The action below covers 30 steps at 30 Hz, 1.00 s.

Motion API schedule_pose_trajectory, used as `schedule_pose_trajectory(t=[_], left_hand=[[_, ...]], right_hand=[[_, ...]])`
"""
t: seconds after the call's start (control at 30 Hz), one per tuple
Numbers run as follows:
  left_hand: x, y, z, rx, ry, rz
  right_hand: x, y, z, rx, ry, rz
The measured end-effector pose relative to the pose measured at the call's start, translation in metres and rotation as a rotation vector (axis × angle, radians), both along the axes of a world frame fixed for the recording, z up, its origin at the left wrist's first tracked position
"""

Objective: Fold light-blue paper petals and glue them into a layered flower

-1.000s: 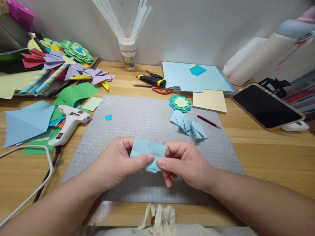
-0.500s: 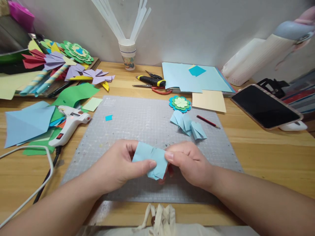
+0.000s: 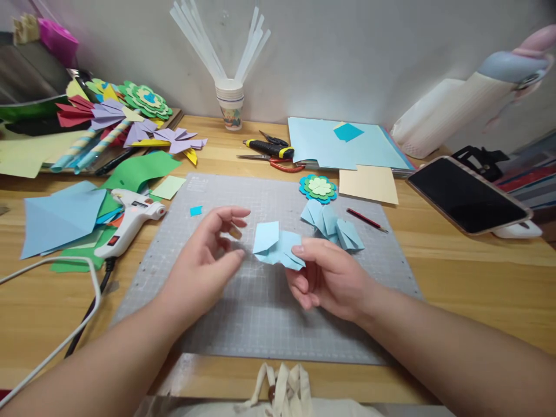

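Note:
Between thumb and fingers, my right hand (image 3: 328, 275) pinches the right end of a light blue folded paper piece (image 3: 278, 246). The piece is held above a grey cutting mat (image 3: 234, 324), and its left part stands out as a square flap. Just left of the paper, my left hand (image 3: 215, 249) is open, its fingers curved and apart, touching nothing. More light blue folded papers (image 3: 332, 223) lie on the mat beyond my right hand. Behind them is a layered paper flower (image 3: 318, 189) in blue and green.
A white glue gun (image 3: 130, 223) with its cord lies left, beside blue and green paper sheets (image 3: 63, 217). Red-handled scissors (image 3: 286, 166), a black-yellow cutter (image 3: 269, 149) and a stack of paper (image 3: 369, 145) lie at the back. A pencil (image 3: 367, 220) and a phone (image 3: 469, 194) are right.
My left hand has let go of the folded paper and moved left, its fingers opening. The paper has opened into a wider shape, now held by my right hand alone.

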<state>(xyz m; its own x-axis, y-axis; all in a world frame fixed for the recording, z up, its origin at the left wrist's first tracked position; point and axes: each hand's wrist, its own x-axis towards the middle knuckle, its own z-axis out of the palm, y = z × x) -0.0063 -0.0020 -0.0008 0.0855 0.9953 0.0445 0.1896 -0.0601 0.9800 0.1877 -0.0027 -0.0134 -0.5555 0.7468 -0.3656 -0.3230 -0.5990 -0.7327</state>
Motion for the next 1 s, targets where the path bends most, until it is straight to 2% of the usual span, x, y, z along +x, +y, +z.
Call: schedule_pose_trajectory(t=[0.1, 0.17, 0.23, 0.37, 0.47, 0.67, 0.83, 1.0], left_hand=[[-0.003, -0.002, 0.005, 0.392, 0.354, -0.101], [-0.004, -0.004, 0.007, 0.467, 0.409, -0.169], [-0.004, -0.004, 0.006, 0.369, 0.340, -0.147], [0.000, -0.001, -0.001, -0.129, 0.038, 0.019], [0.007, 0.000, -0.003, -0.341, -0.164, 0.012], [0.018, 0.003, 0.006, -0.402, -0.180, 0.017], [0.033, 0.016, 0.016, -0.437, -0.271, 0.061], [0.047, 0.028, 0.012, -0.352, -0.254, 0.069]], right_hand=[[0.001, 0.003, 0.000, -0.169, 0.068, 0.097], [0.001, 0.003, 0.001, -0.220, 0.028, 0.151], [0.001, 0.001, 0.002, -0.127, -0.098, 0.095], [0.001, -0.003, 0.004, 0.357, -0.378, -0.256], [0.000, -0.005, 0.003, 0.553, -0.452, -0.316], [-0.001, 0.001, 0.003, 0.587, -0.497, -0.326], [0.002, 0.007, 0.006, 0.467, -0.422, -0.398], [0.003, 0.012, 0.004, 0.360, -0.431, -0.499]])
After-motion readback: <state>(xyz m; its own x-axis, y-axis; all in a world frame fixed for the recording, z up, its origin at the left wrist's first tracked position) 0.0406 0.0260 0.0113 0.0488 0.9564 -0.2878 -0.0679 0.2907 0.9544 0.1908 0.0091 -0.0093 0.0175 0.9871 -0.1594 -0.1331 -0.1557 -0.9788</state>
